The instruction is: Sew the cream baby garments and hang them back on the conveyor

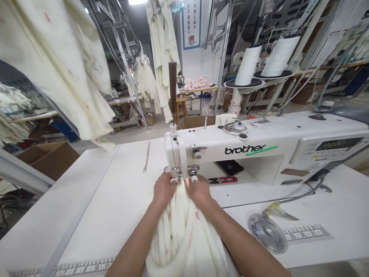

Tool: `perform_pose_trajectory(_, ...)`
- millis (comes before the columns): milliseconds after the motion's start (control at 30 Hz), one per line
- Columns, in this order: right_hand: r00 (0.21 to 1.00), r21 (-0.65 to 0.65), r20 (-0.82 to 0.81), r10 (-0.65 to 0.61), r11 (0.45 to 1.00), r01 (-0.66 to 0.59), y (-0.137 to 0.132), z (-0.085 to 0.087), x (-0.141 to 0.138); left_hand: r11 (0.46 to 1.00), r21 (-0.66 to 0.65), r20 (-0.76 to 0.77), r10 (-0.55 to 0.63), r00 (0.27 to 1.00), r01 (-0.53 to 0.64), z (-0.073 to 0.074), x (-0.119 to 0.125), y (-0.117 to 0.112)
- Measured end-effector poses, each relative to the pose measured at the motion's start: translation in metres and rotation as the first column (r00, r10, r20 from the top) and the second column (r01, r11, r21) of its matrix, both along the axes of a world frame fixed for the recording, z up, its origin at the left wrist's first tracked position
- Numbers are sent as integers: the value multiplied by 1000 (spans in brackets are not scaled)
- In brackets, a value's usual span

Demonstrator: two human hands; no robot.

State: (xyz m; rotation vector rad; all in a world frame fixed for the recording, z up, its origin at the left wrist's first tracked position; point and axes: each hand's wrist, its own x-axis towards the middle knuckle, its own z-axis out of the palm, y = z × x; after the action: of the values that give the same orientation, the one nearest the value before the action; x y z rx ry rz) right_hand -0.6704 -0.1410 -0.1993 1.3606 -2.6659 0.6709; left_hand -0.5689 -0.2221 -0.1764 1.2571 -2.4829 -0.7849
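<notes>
- Our left grip pinches the cream cloth.
- Our right grip holds it too.
- We see the cloth bunched at the foot of the white sewing machine.
- We see red snips near a black phone.
</notes>
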Motion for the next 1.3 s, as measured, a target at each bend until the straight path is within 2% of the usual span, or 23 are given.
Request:
perform_pose_trajectory(167,998,-35,53,19,999,-17,5,2,-1,998,38,-42,-39,998,40,-3,4,-4)
perform_pose_trajectory(267,991,-85,100,93,993,-84,17,8,-3,998,22,-58,-52,997,53,-5,4,-4)
perform_pose_trajectory(367,939,-232,258,225,959,-166,27,14,-10,999,17,-31,-42,999,43,-7,3,-4)
perform_pose_trajectory(467,880,-339,384,278,929,-146,28,13,-15,999,20,-9,-26,1000,27,-8,3,-4)
perform_pose_trajectory(733,839,-363,457,295,923,-127,25,7,-19,999,29,-53,-40,998,41,-6,4,-4)
perform_pose_trajectory(933,825,-363,478,302,923,-128,25,8,-20,994,94,-100,-39,994,48,0,5,-3)
perform_pose_trajectory(1167,770,-358,563,301,928,-102,27,13,-22,995,84,-156,-46,987,59,-9,6,-6)
perform_pose_trajectory(1233,751,-324,588,302,938,-123,29,18,-22,994,81,-203,-49,978,67,-11,7,-6)
perform_pose_trajectory(1300,754,-230,600,267,961,-157,30,23,-21,994,80,-218,-55,974,74,-11,8,-5)
